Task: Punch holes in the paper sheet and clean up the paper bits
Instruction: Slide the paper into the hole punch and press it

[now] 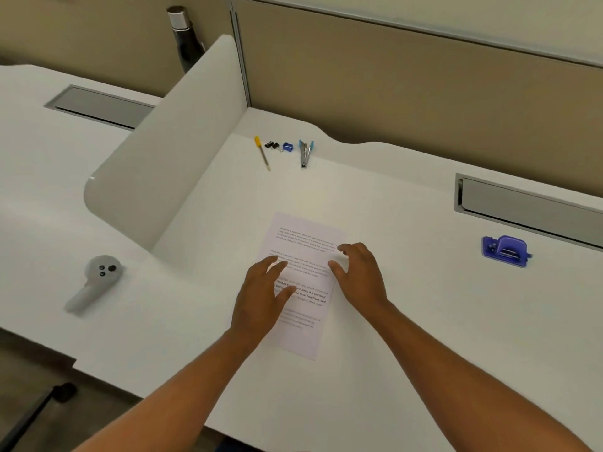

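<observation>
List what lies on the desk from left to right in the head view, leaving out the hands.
Grey controller → yellow-handled screwdriver → black binder clips → blue sharpener → stapler → blue hole punch. The paper sheet spans several of these, so it is left out.

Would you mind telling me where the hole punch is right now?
In the head view, the blue hole punch sits on the desk far right of the paper, just below the grey cable tray.
</observation>
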Motion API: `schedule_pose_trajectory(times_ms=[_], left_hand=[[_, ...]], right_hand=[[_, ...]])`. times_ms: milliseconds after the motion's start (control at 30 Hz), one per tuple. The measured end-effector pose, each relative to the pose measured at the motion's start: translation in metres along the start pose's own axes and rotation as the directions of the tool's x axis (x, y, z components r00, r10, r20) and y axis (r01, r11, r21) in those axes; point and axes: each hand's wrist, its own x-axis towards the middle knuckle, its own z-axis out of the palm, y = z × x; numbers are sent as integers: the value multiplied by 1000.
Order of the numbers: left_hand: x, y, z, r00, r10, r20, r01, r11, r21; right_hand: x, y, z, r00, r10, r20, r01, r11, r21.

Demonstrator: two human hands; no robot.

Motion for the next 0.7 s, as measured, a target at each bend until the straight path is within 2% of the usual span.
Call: schedule_pose_trajectory(times_ms=[100, 200, 500, 700], left_hand=[[8, -15, -1, 996, -32, 84, 30, 999, 19], [12, -25, 0, 989, -14, 144, 2, 997, 82], [20, -34, 0, 988, 12, 154, -29, 994, 109], [22, -35, -1, 985, 36, 168, -57, 991, 122]], right_hand=[[20, -1, 3, 999, 48, 15, -48, 999, 7], [38, 0, 4, 993, 112, 32, -113, 993, 17], [69, -2, 5, 976, 205, 75, -206, 979, 2], [92, -9, -2, 923, 345, 169, -352, 936, 10]])
